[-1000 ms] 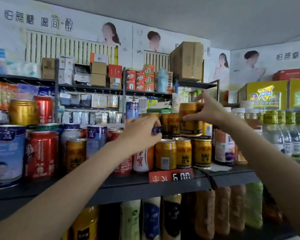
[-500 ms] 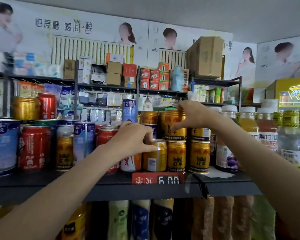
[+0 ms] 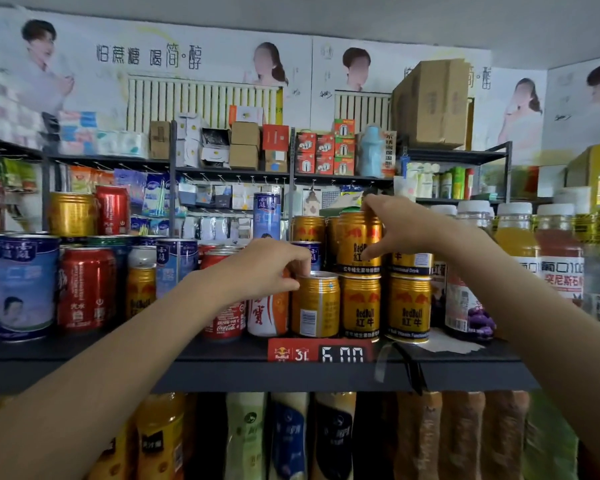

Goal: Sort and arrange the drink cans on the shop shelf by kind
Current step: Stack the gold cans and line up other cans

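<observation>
I see both arms reach up from the bottom corners to the dark shelf (image 3: 222, 362). The left hand (image 3: 257, 271) has its fingers bent down over the rim of a gold can (image 3: 315, 306) in the front row, and the fingertips touch its top. I cannot tell if it truly grips the can. The right hand (image 3: 400, 226) holds the upper gold can (image 3: 357, 244), with fingers on its top and the thumb on its side. That can stands on top of another gold can (image 3: 361, 306). At 3 o'clock from that one stands one more gold can (image 3: 409, 308).

At 9 o'clock from the left hand are red cans (image 3: 85, 289) and blue cans (image 3: 25, 282), all mixed up. A red price tag (image 3: 321, 354) sits on the shelf edge at 6 o'clock from the gold cans. At 3 o'clock stand juice bottles (image 3: 558, 247) with white caps. Boxes (image 3: 430, 102) and posters (image 3: 153, 57) fill the wall at 12 o'clock.
</observation>
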Demonstrator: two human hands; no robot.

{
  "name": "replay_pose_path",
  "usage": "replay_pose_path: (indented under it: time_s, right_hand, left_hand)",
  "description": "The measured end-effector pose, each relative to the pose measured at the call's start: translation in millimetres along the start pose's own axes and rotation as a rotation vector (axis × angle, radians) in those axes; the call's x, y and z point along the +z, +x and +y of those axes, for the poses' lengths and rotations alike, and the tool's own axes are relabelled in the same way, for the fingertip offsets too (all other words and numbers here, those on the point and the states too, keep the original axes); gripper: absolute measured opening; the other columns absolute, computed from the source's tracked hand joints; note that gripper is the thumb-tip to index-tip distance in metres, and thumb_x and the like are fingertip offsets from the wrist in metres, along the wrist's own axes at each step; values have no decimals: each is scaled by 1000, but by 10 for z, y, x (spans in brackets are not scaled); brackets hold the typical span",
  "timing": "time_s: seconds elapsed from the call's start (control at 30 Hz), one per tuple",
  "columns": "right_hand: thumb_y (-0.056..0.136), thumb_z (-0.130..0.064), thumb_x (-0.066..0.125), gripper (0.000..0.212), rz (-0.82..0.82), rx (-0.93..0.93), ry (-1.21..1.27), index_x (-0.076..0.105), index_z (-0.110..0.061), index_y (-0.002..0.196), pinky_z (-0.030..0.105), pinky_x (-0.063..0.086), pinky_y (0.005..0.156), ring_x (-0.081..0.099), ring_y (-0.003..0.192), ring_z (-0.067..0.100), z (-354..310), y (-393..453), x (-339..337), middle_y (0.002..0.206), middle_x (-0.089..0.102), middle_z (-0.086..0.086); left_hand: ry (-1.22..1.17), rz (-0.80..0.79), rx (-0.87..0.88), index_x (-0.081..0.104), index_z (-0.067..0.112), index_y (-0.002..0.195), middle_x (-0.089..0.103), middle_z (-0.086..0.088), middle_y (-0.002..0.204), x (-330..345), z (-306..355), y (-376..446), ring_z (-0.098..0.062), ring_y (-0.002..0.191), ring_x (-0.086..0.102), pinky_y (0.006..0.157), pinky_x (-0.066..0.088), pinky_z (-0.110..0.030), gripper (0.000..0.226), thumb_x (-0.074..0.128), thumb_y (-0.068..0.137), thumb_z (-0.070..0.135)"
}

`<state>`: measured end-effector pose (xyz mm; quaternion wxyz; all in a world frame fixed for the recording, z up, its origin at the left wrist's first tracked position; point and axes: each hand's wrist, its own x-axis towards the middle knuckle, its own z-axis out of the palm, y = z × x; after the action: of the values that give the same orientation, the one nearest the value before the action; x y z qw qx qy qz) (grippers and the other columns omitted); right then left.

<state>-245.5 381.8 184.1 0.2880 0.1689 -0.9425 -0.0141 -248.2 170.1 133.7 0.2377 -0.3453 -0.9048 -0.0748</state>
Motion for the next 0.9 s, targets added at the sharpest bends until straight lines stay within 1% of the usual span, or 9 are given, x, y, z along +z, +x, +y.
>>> replay_pose_path:
  time_s: [0.13,0.23,0.33,0.43,0.53,0.7,0.77,0.83,0.9]
  right_hand:
    - [81,-46,63,67,72,22,1,38,-13,133,39,18,111,43,116,18,-16,-114,62,125,51,3]
    - [83,-45,61,65,147,19,-20,36,-14,136,37,7,115,42,124,20,3,-140,112,133,48,5]
    - [84,-45,60,69,141,41,-39,32,-16,139,39,2,116,39,129,22,11,-137,143,137,45,6]
    - [83,-46,62,71,140,59,-18,28,-20,140,43,3,117,39,129,22,9,-142,164,140,42,4]
    - [82,-47,62,71,187,59,12,29,-21,140,43,6,117,33,134,24,-9,-155,147,143,38,5]
    - [88,-32,59,43,379,-59,115,47,-16,126,41,22,112,39,124,20,-265,-125,67,129,47,5]
    - [89,-27,59,33,411,-110,136,54,-14,120,38,25,110,42,121,20,-411,-33,67,126,49,4]
    - [90,-23,58,29,356,-119,154,56,-15,118,30,29,104,43,122,20,-539,95,71,128,48,4]
    - [91,-21,56,30,222,-94,116,56,-16,120,28,32,99,43,121,20,-643,237,83,130,46,5]
  left_hand:
    - [-113,13,-26,67,19,87,65,8,88,-37,20,80,-2,83,58,81,48,-23,4,65,84,17]
    - [-114,-11,-39,67,19,85,62,11,78,-31,121,177,-2,77,58,84,48,-24,5,66,84,24]
    - [-52,-18,-47,64,18,89,54,15,71,12,231,259,-4,75,55,88,42,-28,11,62,87,28]
    - [0,16,-54,64,17,90,50,17,69,60,295,289,-10,83,55,95,39,-33,16,59,88,32]
    - [-83,55,-60,65,18,92,58,11,79,67,239,242,-9,88,58,94,43,-36,17,59,88,34]
    - [-178,455,-91,65,14,91,61,6,86,-108,-58,-3,-6,80,56,82,49,-25,9,57,89,17]
    - [-132,545,-136,65,13,90,59,6,86,-174,-221,-131,-8,82,55,87,46,-28,9,56,88,14]
    - [-54,579,-175,64,17,87,59,8,90,-254,-400,-229,-12,90,56,96,40,-40,8,56,87,15]
    - [-7,564,-219,62,20,86,60,7,94,-353,-554,-306,-14,96,55,99,37,-43,7,56,87,16]
